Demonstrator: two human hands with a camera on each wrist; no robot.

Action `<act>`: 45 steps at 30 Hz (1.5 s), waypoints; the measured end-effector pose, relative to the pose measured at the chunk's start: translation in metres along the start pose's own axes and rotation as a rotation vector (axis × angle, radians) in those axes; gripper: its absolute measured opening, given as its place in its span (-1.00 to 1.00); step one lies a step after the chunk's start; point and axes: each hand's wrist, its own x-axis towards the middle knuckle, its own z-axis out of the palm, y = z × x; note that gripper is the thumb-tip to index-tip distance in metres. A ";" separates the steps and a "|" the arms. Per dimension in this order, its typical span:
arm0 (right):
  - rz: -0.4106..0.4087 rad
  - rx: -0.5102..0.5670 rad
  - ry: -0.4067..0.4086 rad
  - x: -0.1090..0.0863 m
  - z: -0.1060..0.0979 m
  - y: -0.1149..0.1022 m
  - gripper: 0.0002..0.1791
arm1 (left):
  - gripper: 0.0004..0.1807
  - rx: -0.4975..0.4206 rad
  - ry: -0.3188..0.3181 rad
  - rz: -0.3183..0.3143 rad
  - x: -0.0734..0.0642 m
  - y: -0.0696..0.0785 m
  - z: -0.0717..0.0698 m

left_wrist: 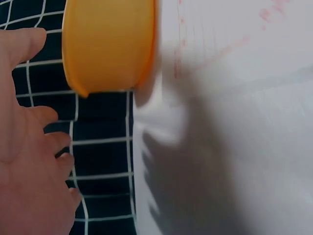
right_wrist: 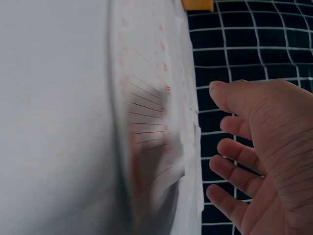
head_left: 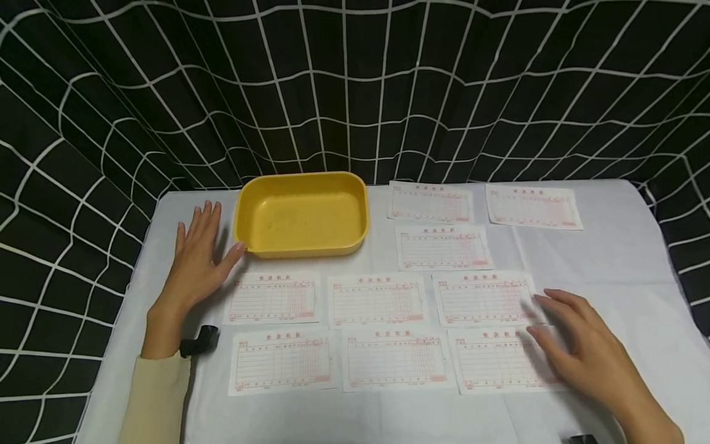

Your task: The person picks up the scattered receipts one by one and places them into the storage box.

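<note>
Hazards first. I rate a double disturbance as the likeliest fault: the lower-right slip lies close against the middle-row slip above it, so a fingertip dragged across both edges could shift the pair. The paper looks thin and lies nearly flat on the white cloth. I judge that it offers little edge to catch, and that excess pressure could crease it or bunch the cloth. A low sweep of the left hand could nudge the yellow tray, because the thumb is just beside its near left corner.

Grip state: I read the right hand as empty, fingers apart and gently bent, thumb clear of the fingers. I read the left hand as empty also, fingers extended and thumb spread wide.

Position: the lower-right slip extends leftward from the right hand, its right end partly covered by the hand in the head view. The middle-row slip ends just beside the right fingertips. I cannot confirm contact with either. The tray is to the right of the left hand; whether the thumb touches it, I cannot tell.
</note>
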 end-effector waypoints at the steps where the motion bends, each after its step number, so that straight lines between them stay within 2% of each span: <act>1: -0.013 0.002 0.013 -0.003 0.000 0.000 -0.30 | 0.02 -0.010 0.001 0.007 0.003 0.002 0.002; 5: -0.027 0.000 0.037 -0.013 0.003 -0.001 -0.28 | 0.05 -0.031 0.008 0.035 0.015 0.006 0.007; 14: 0.063 -0.047 -0.062 -0.034 0.010 0.000 -0.24 | 0.08 -0.069 -0.025 -0.003 0.024 0.009 0.017; 18: 0.096 -0.052 -0.104 -0.038 0.013 -0.001 -0.21 | 0.07 -0.087 -0.033 0.016 0.028 0.007 0.019; 22: 0.102 -0.063 -0.121 -0.039 0.013 0.000 -0.19 | 0.08 -0.096 -0.033 0.029 0.031 0.007 0.022; 29: 0.087 -0.065 -0.092 -0.038 0.013 0.002 -0.18 | 0.10 -0.101 -0.016 0.039 0.037 0.013 0.024; 37: 0.135 -0.067 -0.118 -0.038 0.015 0.001 -0.19 | 0.11 -0.112 -0.035 0.031 0.040 0.016 0.028; 45: 0.186 -0.072 -0.151 -0.034 0.011 0.002 -0.19 | 0.12 -0.113 -0.025 0.036 0.042 0.017 0.028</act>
